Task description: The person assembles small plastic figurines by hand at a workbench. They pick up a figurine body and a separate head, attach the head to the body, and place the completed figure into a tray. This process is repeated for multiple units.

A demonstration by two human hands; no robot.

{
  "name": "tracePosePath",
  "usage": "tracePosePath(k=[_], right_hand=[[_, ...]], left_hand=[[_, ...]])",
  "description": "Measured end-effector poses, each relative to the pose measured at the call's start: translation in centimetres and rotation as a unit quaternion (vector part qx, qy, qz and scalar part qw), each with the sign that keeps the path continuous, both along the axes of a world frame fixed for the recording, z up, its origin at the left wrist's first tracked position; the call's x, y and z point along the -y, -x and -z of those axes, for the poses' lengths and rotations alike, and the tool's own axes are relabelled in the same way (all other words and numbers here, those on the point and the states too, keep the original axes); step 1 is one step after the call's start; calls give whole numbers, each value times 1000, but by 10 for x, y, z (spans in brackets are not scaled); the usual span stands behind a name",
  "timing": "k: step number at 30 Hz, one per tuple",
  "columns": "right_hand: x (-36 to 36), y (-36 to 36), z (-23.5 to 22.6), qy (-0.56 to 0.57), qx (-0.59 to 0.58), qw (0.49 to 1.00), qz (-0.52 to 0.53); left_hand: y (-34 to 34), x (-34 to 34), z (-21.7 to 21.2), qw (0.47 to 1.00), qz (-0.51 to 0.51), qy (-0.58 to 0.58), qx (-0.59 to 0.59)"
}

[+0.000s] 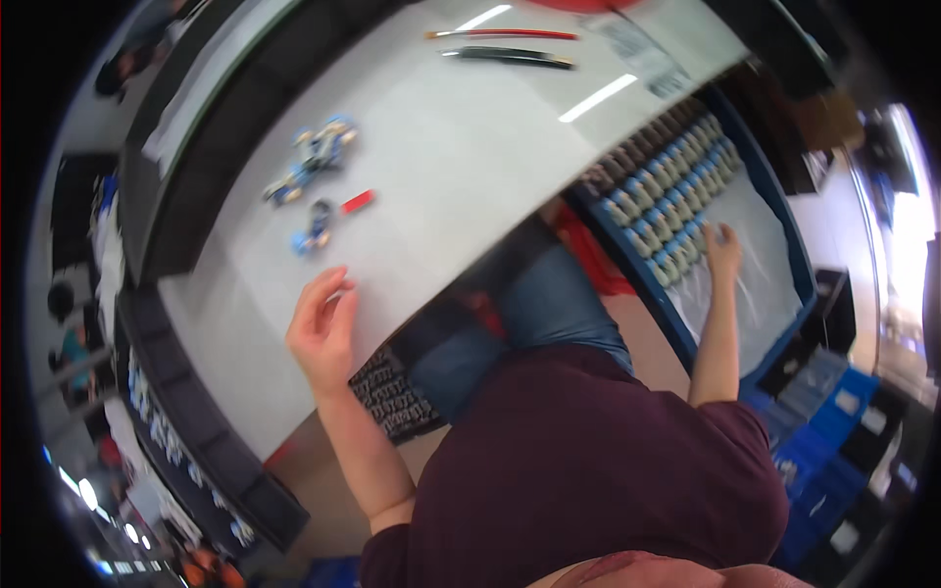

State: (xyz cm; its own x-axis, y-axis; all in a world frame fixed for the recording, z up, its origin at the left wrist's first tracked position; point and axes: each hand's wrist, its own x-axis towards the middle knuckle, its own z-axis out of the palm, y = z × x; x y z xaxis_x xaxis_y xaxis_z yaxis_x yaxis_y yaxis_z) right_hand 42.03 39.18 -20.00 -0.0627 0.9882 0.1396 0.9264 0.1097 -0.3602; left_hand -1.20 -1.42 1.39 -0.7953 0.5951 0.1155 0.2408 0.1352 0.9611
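My left hand (325, 328) hovers over the near edge of the white table (441, 176), fingers loosely bent and apart, with nothing seen in them. Close by on the table lie a small blue-and-dark figurine (315, 227), a red block (359, 202) and a cluster of blue, white and dark figurines (319, 157). Off to the right, my right hand (723, 257) reaches into a blue-rimmed tray (799, 230), fingers apart beside the end of the rows of small blue-and-cream figurines (668, 211). Whether a fingertip touches one is blurred.
A red-handled brush (505, 34) and a dark brush or pen (510, 57) lie at the table's far side. A dark shelf edge (186, 186) borders the table's left. Blue bins (818, 431) stand at lower right. Other people are at far left.
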Motion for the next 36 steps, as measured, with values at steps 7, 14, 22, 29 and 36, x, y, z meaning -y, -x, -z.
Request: tracePosePath(k=[7,14,22,29,36], right_hand=[[34,138,-127,-105,-455,869,-164],[176,302,-225,52,-428,704,-564],[248,377,-227,318,-399,594,-622],[260,386,-204,412,-357,592,-594],[260,382,-207,356,-329,608,-629]], left_hand=[[50,-25,-24,964,-163,75,-198],[42,-25,-21,994,-72,63,-50],[20,13,-16,945,-2,-209,252],[15,16,9,912,-51,-292,284],[16,13,10,917,-68,-273,282]])
